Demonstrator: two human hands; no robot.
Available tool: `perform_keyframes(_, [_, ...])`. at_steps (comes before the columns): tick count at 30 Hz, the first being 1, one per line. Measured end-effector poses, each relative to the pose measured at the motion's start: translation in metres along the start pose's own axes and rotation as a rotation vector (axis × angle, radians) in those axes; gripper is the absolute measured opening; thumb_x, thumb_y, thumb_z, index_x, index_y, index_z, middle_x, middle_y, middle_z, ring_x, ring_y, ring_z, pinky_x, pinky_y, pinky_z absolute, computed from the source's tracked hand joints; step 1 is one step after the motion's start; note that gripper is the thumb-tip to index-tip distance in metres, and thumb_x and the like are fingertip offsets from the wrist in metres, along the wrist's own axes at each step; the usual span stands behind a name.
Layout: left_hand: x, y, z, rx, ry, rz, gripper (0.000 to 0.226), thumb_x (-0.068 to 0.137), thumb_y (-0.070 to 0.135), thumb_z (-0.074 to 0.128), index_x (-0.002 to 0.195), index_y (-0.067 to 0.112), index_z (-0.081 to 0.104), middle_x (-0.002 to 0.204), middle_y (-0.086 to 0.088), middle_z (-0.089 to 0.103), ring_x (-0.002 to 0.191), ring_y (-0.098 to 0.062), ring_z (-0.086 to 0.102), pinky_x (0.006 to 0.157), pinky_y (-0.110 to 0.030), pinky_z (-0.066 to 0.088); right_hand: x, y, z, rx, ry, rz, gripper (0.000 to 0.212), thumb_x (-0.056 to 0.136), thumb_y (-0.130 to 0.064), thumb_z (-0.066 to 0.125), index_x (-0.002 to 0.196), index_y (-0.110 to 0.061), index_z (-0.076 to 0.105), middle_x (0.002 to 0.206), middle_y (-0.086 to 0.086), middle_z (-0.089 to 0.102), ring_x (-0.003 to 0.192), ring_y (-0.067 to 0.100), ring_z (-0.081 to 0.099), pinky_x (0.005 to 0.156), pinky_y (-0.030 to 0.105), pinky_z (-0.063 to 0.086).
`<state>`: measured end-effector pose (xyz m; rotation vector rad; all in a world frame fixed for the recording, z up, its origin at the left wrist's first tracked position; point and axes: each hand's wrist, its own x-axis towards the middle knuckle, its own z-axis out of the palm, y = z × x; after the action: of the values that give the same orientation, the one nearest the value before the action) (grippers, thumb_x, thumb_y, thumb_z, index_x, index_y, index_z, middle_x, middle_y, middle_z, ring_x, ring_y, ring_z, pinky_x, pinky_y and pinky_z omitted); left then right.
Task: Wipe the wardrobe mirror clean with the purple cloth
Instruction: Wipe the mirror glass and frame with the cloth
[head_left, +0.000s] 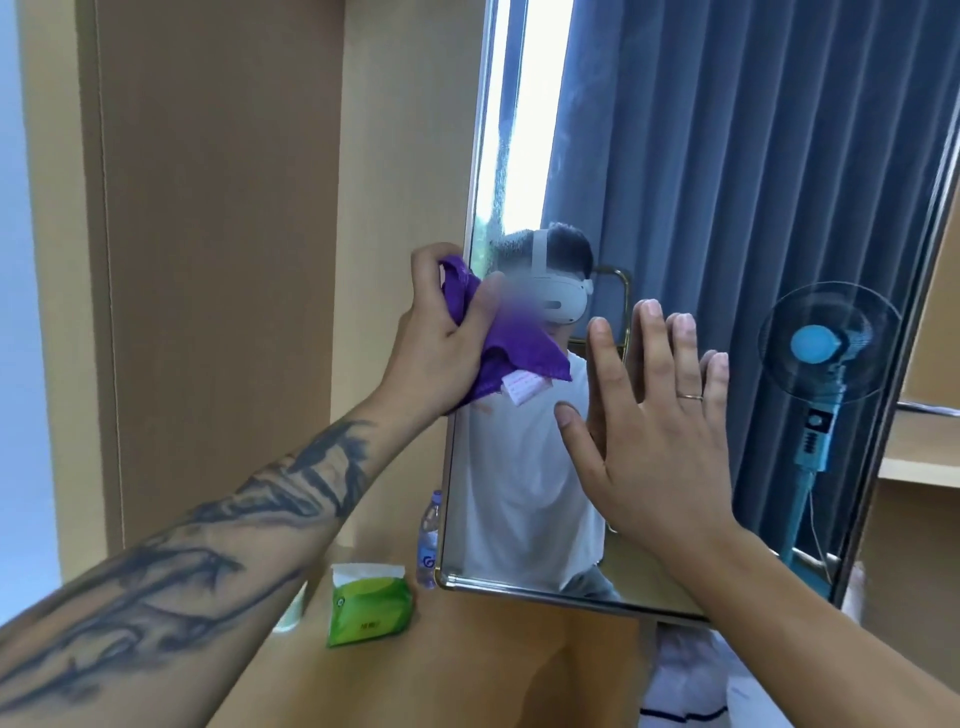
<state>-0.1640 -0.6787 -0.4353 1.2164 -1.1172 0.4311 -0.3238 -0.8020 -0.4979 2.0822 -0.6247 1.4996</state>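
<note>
2 hands on the mirror (727, 218): left hand (447, 322), tattooed forearm, grips the bunched purple cloth (511, 348) vs the glass at the mirror's left edge, approx mid-height, white tag hanging below. Right hand (654, 415) w/ fingers spread, flat on the glass nr the centre. Below, on the wood shelf (493, 670) by the mirror's bottom-left corner: green tissue pack (366, 605) & a water bottle (430, 540).

A green pack of tissues (368, 604) lies on the wooden table (483, 670), with white paper showing at its top. Just to its right a clear plastic water bottle (429, 540) stands upright. Tan wardrobe panels (218, 260) rise behind them. White fabric (691, 675) lies at lower right.
</note>
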Motion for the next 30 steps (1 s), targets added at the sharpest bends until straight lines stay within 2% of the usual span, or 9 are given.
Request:
perform_keyframes(4, [-0.016, -0.014, 0.005, -0.053, 0.011, -0.048, 0.042, 0.097, 0.059, 0.059, 0.118, 0.029, 0.038, 0.106, -0.005, 0.074, 0.096, -0.016, 0.074, 0.089, -0.048, 0.057, -0.002, 0.000, -0.001, -0.007, 0.000, 0.002, 0.075, 0.102, -0.056, 0.043, 0.165, -0.020, 0.027, 0.173, 0.018, 0.013, 0.160, 0.038, 0.010, 0.126, 0.060, 0.005])
perform_keyframes(12, [-0.082, -0.037, 0.001, -0.264, -0.022, -0.174, 0.063, 0.082, 0.079, 0.062, 0.120, 0.032, 0.047, 0.108, 0.008, 0.074, 0.105, -0.027, 0.074, 0.086, -0.063, 0.058, -0.006, -0.001, -0.002, 0.015, 0.014, 0.000, 0.074, 0.101, -0.053, 0.046, 0.164, -0.018, 0.031, 0.173, 0.019, 0.013, 0.160, 0.038, 0.007, 0.127, 0.058, 0.003])
perform_keyframes(14, [-0.104, -0.044, 0.001, -0.334, -0.054, -0.252, 0.076, 0.073, 0.089, 0.060, 0.124, 0.034, 0.049, 0.115, 0.009, 0.073, 0.104, -0.028, 0.073, 0.084, -0.055, 0.060, -0.007, -0.002, -0.002, 0.026, 0.015, 0.010, 0.073, 0.101, -0.053, 0.046, 0.164, -0.018, 0.032, 0.173, 0.019, 0.014, 0.160, 0.038, 0.007, 0.127, 0.058, 0.003])
perform_keyframes(16, [-0.130, -0.049, 0.000, -0.356, -0.103, -0.322, 0.088, 0.069, 0.096, 0.053, 0.130, 0.032, 0.049, 0.115, 0.017, 0.072, 0.099, -0.011, 0.073, 0.079, -0.030, 0.059, -0.008, -0.003, -0.002, 0.024, 0.009, 0.019, 0.072, 0.102, -0.052, 0.046, 0.164, -0.018, 0.032, 0.173, 0.018, 0.013, 0.160, 0.038, 0.007, 0.127, 0.059, 0.005])
perform_keyframes(19, [-0.160, -0.055, -0.002, -0.355, -0.167, -0.393, 0.059, 0.089, 0.072, 0.039, 0.128, 0.030, 0.050, 0.107, 0.029, 0.068, 0.089, 0.012, 0.066, 0.073, -0.004, 0.047, -0.011, -0.006, 0.000, 0.021, 0.023, 0.026, 0.072, 0.103, -0.050, 0.046, 0.164, -0.017, 0.030, 0.173, 0.019, 0.013, 0.160, 0.038, 0.008, 0.127, 0.061, 0.007])
perform_keyframes(22, [-0.164, -0.058, -0.004, -0.245, -0.187, -0.396, 0.040, 0.095, 0.054, 0.031, 0.121, 0.030, 0.051, 0.097, 0.030, 0.067, 0.083, 0.010, 0.064, 0.073, -0.005, 0.045, -0.012, -0.009, 0.003, 0.027, 0.036, 0.035, 0.071, 0.103, -0.049, 0.047, 0.164, -0.017, 0.029, 0.173, 0.019, 0.014, 0.160, 0.039, 0.008, 0.127, 0.063, 0.008])
perform_keyframes(24, [-0.159, -0.053, -0.003, -0.199, -0.161, -0.368, 0.036, 0.098, 0.051, 0.032, 0.117, 0.027, 0.051, 0.095, 0.019, 0.069, 0.080, 0.005, 0.065, 0.071, -0.007, 0.047, -0.013, -0.010, 0.003, 0.031, 0.042, 0.043, 0.071, 0.103, -0.048, 0.047, 0.164, -0.016, 0.029, 0.172, 0.019, 0.014, 0.160, 0.039, 0.009, 0.127, 0.063, 0.009])
perform_keyframes(28, [-0.119, -0.041, 0.000, -0.122, -0.085, -0.242, 0.042, 0.102, 0.067, 0.033, 0.116, 0.031, 0.049, 0.086, 0.002, 0.065, 0.075, -0.011, 0.065, 0.071, -0.023, 0.049, -0.013, -0.010, 0.002, 0.034, 0.037, 0.040, 0.070, 0.103, -0.047, 0.047, 0.164, -0.016, 0.029, 0.172, 0.020, 0.014, 0.160, 0.040, 0.009, 0.127, 0.063, 0.008])
perform_keyframes(30, [-0.090, -0.035, 0.000, -0.092, -0.065, -0.182, 0.046, 0.096, 0.070, 0.036, 0.117, 0.031, 0.048, 0.092, 0.008, 0.067, 0.082, -0.012, 0.066, 0.078, -0.026, 0.050, -0.013, -0.010, 0.002, 0.032, 0.042, 0.038, 0.070, 0.104, -0.047, 0.047, 0.164, -0.016, 0.030, 0.172, 0.020, 0.015, 0.160, 0.040, 0.010, 0.127, 0.063, 0.009])
